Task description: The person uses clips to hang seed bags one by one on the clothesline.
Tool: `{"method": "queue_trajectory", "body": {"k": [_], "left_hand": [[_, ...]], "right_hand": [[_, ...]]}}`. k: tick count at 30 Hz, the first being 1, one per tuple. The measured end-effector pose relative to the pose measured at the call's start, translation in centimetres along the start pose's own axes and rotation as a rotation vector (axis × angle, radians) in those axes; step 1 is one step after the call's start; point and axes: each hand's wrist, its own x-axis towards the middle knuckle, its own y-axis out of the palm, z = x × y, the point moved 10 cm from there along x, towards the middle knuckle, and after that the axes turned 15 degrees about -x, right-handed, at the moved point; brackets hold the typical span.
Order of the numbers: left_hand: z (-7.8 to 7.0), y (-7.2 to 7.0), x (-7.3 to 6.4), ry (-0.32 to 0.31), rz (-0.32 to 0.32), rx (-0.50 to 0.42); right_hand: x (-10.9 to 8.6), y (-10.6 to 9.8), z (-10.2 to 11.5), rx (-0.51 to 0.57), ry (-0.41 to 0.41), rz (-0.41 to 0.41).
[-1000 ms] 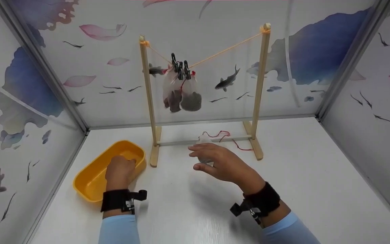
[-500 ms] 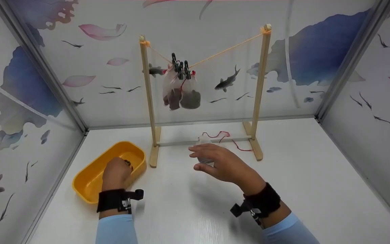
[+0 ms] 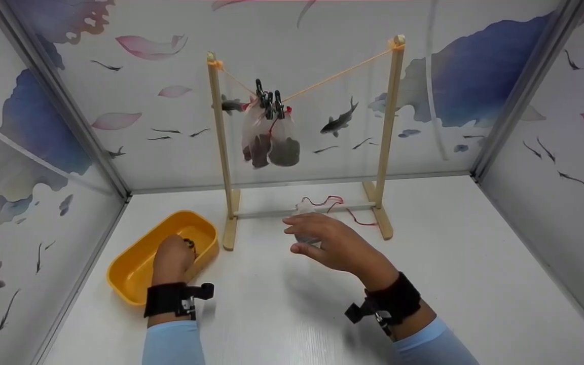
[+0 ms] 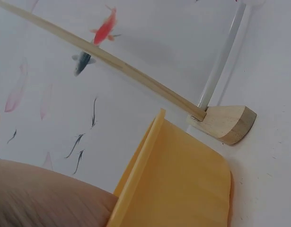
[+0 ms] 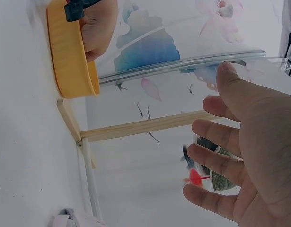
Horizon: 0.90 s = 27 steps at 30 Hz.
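Head view: at lower left, the left hand (image 3: pixel 173 257) is held inside a yellow basin (image 3: pixel 129 276), a dark object (image 3: pixel 189 244) beside it; whether anything is pinched cannot be told. At centre, a white pouch (image 3: pixel 306 239) with red cord (image 3: pixel 335 197) is partly hidden by the right hand (image 3: pixel 330 241), fingers spread. Bags (image 3: pixel 285 152) are hung at upper centre.

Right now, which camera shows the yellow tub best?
The head camera: it looks down into the yellow tub, showing its inside and the left hand there. The left wrist camera shows just part of its wall and rim; the right wrist shows it from the side.
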Motion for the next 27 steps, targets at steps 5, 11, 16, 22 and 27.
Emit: {"method": "queue_trajectory", "body": {"k": [5, 11, 16, 22, 27], "left_hand": [[-1.3, -1.4, -0.1, 0.040, -0.144, -0.135], [-5.9, -2.7, -1.5, 0.163, -0.250, -0.465], [-10.9, 0.3, -3.3, 0.242, -0.136, -0.723], [-17.7, 6.4, -5.9, 0.424, 0.116, -0.853], [-20.9, 10.3, -7.0, 0.528, 0.271, -0.862]], "right_hand": [[-0.2, -0.5, -0.3, 0.003, 0.014, -0.009], [-0.6, -2.0, -1.0, -0.031, 0.032, -0.085], [-1.2, -3.7, -2.1, -0.057, 0.052, -0.214], [-1.8, -5.2, -3.7, -0.022, 0.142, -0.270], [-1.9, -5.3, -4.2, 0.028, 0.171, -0.224]]}}
